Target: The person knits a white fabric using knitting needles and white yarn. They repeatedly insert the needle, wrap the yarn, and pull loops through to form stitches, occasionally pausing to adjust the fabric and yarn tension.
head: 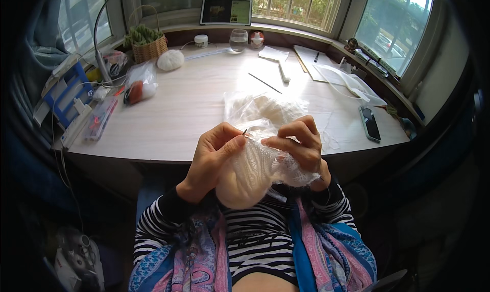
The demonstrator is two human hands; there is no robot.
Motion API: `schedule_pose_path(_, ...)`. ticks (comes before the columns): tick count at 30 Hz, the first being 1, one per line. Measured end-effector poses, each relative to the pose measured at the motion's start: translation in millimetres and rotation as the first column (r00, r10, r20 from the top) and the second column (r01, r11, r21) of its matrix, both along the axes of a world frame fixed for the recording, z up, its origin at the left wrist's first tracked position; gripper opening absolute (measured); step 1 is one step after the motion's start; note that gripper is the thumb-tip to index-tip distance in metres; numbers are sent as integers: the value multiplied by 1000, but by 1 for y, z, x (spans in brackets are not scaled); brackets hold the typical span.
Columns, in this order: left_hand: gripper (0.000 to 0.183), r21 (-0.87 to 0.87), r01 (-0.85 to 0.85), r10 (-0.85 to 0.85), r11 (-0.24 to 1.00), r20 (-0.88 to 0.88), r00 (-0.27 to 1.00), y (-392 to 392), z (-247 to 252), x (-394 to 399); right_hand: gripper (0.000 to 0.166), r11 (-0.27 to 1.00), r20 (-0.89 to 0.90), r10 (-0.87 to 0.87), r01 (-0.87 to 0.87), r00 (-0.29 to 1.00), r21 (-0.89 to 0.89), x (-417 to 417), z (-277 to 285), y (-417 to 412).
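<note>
A piece of white lace knitting [245, 177] hangs between my hands, over the front edge of the desk. My left hand [210, 154] pinches its upper left edge, where the dark tip of a knitting needle [245, 132] sticks up beside the thumb. My right hand [300, 142], fingers bent, grips the upper right edge; the needle and yarn inside that hand are mostly hidden. Just beyond both hands, a clear plastic bag [239, 105] lies on the desk with fluffy white yarn [281, 106] in it.
A loose dark needle [265, 83] lies on the desk [183, 119] beyond the bag. A phone [369, 123] and plastic sheets [352, 85] are to the right. A glass [239, 41] stands at the back. Leftward are a white yarn ball [170, 60], a wicker basket [149, 49] and a lamp [101, 62].
</note>
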State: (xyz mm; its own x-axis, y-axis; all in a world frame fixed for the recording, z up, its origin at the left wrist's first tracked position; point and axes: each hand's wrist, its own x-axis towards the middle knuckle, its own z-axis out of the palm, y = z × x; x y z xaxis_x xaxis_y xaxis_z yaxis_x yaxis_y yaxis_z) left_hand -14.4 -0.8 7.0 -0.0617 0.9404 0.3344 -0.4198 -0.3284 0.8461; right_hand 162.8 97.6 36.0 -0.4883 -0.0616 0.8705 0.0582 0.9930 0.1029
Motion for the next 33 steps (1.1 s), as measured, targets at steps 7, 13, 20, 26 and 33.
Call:
schedule_pose_path(7,21,-6,47,-47,999,-188,981,-8,7,8,25,999,-118,20,-24,993,-35,-2,1,2)
schedule_pose_path(13,22,27,35,-34,999,-52,998,-11,10,8,26,982,-154,108,-129,982,-135,5,3,0)
schedule_pose_path(20,23,43,62,-60,997,-63,996,-9,7,3,38,967,-88,135,-151,987,-204,5,2,-1)
schedule_pose_path(26,18,8,24,-23,1000,-159,987,-10,11,10,34,993,-70,83,-88,994,-75,-1,0,-2)
schedule_pose_path(33,16,-44,71,-81,996,-284,956,-5,-4,18,58,877,294,366,-222,883,-425,-13,3,-1)
